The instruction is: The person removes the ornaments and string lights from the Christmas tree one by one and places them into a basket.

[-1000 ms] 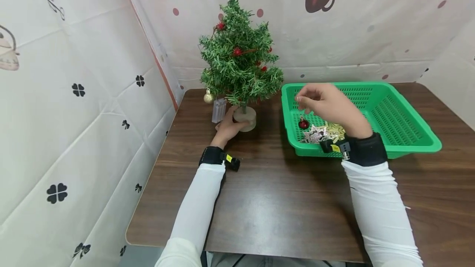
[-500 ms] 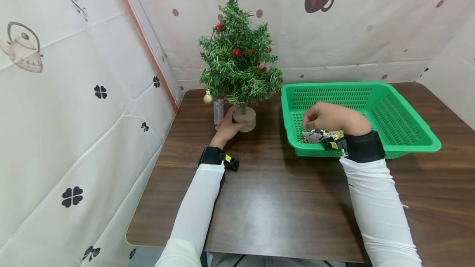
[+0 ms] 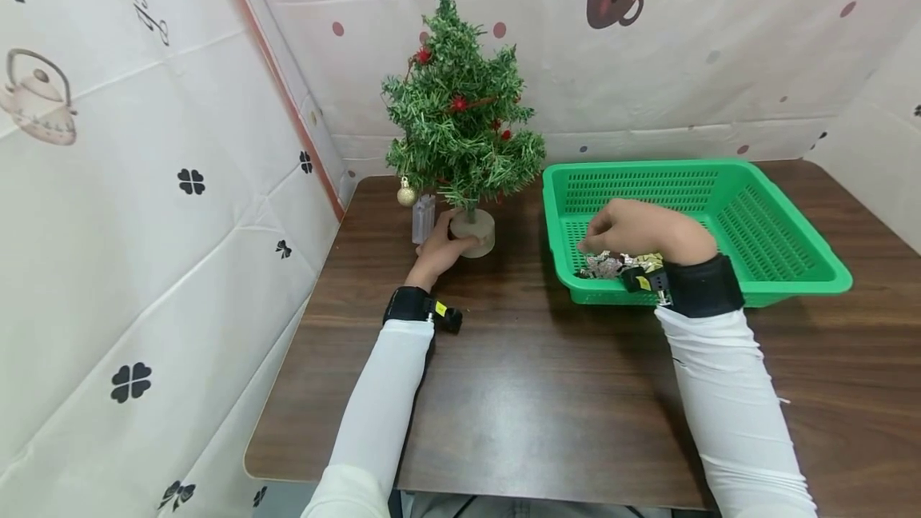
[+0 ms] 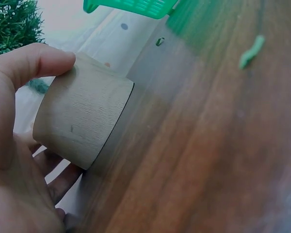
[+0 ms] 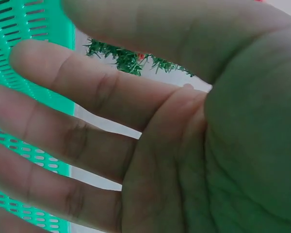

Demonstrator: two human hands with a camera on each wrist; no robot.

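A small artificial Christmas tree [image 3: 464, 118] stands on a round wooden base [image 3: 472, 232]. My left hand [image 3: 440, 249] grips that base from the left; in the left wrist view, the thumb presses on the wooden base [image 4: 85, 111] and the fingers go round behind it. My right hand [image 3: 636, 229] reaches down into the green basket [image 3: 799, 290], just above silver glittery ornaments [image 3: 603, 265] and gold ones [image 3: 651, 262]. In the right wrist view its fingers [image 5: 82, 92] are spread and fairly straight, with nothing seen between thumb and forefinger.
A gold ball ornament [image 3: 406, 193] hangs at the tree's lower left. Beside the base is a clear plastic piece [image 3: 423, 219]. Red decorations [image 3: 459, 103] run along the branches. A patterned white cloth [image 3: 691, 70] rises behind the brown table [image 3: 504, 390].
My right hand has come down into the basket, and the dark red ball seen there earlier is now hidden. My left hand keeps its hold on the base.
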